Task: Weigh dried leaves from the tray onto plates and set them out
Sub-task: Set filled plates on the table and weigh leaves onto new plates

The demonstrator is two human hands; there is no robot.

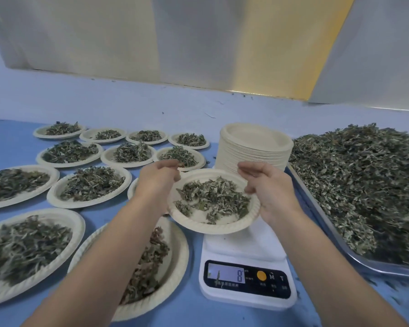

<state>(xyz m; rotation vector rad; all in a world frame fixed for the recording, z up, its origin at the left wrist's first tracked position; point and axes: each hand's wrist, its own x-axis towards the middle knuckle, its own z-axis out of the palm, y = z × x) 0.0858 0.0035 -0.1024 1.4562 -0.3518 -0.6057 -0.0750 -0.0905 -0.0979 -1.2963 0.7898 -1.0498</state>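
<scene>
A paper plate (198, 226) with a small heap of dried leaves (213, 197) hangs tilted just above the white digital scale (246, 246), shifted a little to the scale's left. My left hand (159, 178) grips the plate's upper left rim with curled fingers. My right hand (267, 187) holds the right rim, thumb over the edge. The scale's display (227, 276) shows 8. At the right, the metal tray (340, 244) carries a large pile of dried leaves (364, 180).
A tall stack of empty paper plates (253, 147) stands behind the scale, beside the tray. Several filled plates (90, 185) cover the blue table (189, 310) to the left, one directly under my left forearm. A wall with metal panels runs along the back.
</scene>
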